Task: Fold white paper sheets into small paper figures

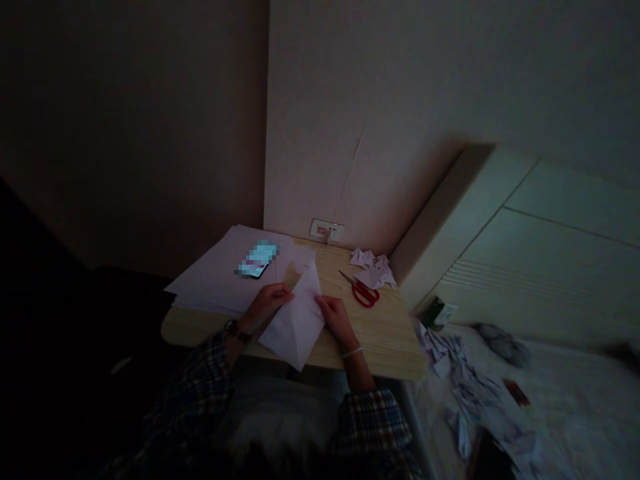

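Note:
A folded sheet of white paper (299,325) is held up between my two hands over the front of a small wooden table. It narrows to a point at the top and shows creases across its face. My left hand (271,297) pinches its left edge. On the opposite edge, my right hand (334,316) is closed with thumb and fingers on the paper. Red-handled scissors (365,293) lie to the right of my right hand, blades partly open and pointing away to the left. Small folded paper pieces (373,261) are grouped behind the scissors.
Large white sheets (210,273) are stacked on the table's left, with a lit phone (260,259) on top. A wall socket (327,230) holds a plug behind the wooden table (395,340). To the right, a bed (575,407) carries many folded papers (465,373).

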